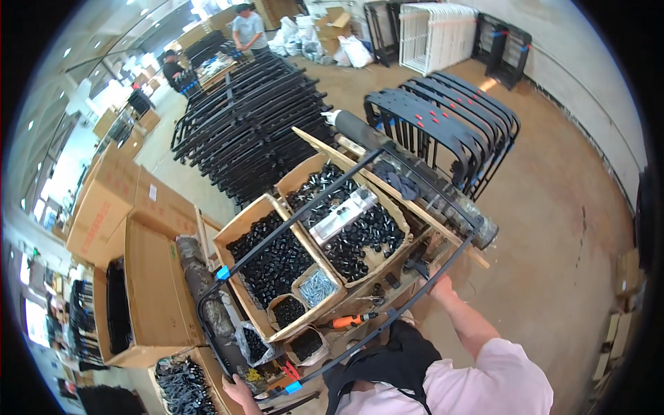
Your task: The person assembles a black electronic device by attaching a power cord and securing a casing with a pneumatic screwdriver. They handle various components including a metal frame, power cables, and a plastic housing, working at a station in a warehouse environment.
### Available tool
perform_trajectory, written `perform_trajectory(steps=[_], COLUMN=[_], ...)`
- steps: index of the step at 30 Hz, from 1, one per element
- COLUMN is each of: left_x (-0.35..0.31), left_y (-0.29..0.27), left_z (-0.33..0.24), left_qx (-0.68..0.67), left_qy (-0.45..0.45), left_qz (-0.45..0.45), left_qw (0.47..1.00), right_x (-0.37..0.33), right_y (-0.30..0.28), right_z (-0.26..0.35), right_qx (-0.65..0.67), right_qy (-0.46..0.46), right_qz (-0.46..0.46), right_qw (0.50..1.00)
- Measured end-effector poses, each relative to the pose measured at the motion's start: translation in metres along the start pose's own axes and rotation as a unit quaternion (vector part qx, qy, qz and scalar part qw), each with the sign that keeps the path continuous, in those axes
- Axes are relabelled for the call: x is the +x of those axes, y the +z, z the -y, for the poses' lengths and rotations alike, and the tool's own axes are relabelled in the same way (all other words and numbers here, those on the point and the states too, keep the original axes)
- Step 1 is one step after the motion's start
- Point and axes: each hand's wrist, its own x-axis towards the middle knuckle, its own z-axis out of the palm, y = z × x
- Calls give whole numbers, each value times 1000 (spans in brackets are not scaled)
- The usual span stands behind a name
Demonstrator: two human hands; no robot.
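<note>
The black metal tube frame with rounded corners (pixel 394 314) lies in front of you, over the boxes of parts, and its long axis slants from your near left to your far right. Your bare left hand (pixel 240 392) is at its near-left corner, fingers seemingly closed around the tube where it bends. Your bare right hand (pixel 441 285) is close against the near long bar, toward its right end; you cannot tell from here whether that grip wraps the bar or something dark just beyond it.

So the near bar stretches between your two hands, and any shift of the frame would likely hinge on that line. The far bar has neither hand on it: it crosses above the wooden tray of black plastic caps (pixel 270 256), with a blue tape band (pixel 223 272) near its left end. Your left hand is the nearer one to the second blue band (pixel 293 387), on the near bar. An orange-and-black power driver (pixel 349 321) lies inside the frame's outline, between your hands, while the right end of the frame passes over a grey wrapped cylindrical rail (pixel 453 204).
</note>
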Motion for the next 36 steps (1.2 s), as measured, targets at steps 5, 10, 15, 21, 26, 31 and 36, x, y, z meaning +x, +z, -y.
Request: perform_trajectory(steps=[5,10,15,21,26,31,36], left_x=[-37,-119,-183,-229,-280,-370,-434], left_y=[-26,-9,11,44,68,54,37], left_z=[-97,-308,-363,-436,-534,-661,-735], left_qx=[-203,-266,-256,-310,-330,-387,-411], left_qy=[57,240,331,286,332,427,387], left_qz=[-92,129,306,471,570,628,744], left_qw=[973,925,855,775,675,523,358], right_x=[52,101,76,-26,-52,-21,30], right_y=[26,90,33,-118,-212,-357,-398], right_z=[36,-61,-25,-38,-56,-15,3], right_qx=[-158,-165,-48,-29,56,91,35], right_qy=[42,16,-7,-28,110,123,113], right_qz=[153,147,68,118,176,146,134], right_qw=[975,975,997,992,977,977,984])
